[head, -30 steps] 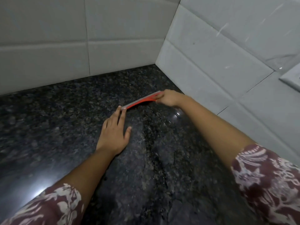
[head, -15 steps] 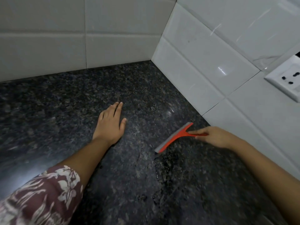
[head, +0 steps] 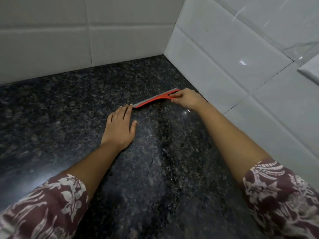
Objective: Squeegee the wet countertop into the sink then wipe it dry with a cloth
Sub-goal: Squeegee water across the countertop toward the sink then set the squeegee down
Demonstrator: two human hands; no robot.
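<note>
On the worktop, near the tiled corner: everything in view lay on or above dark speckled stone.
Worktop [head: 51,118]: black-and-grey granite, glossy, with thin water streaks and a wet sheen down the middle between the two forearms.
Squeegee [head: 153,100]: red-orange body with a grey blade edge, lying low on the worktop, slanting from lower left to upper right, close to the right-hand wall.
Right hand [head: 187,99]: reached far forward, fingers closed round the squeegee's handle at its right end, thumb underneath; the handle itself was mostly hidden by the grip.
Left hand [head: 119,128]: flat on the worktop, palm down, fingers together and stretched out, thumb spread to the side, holding nothing.
Contact: the left fingertips [head: 128,106] came right up to the squeegee's left tip; whether they touched it could not be told.
Sleeves [head: 283,200]: maroon cloth with a pale floral print, covering both upper forearms at the bottom corners of the view.
Back wall tiles [head: 44,47]: large white rectangles with pale grout, meeting the worktop in a straight line.
Right wall tiles [head: 224,66]: white, glossy, with light glints and a few streaks.
Wall fitting [head: 310,69]: a white raised edge at the far right, cut off by the frame.
</note>
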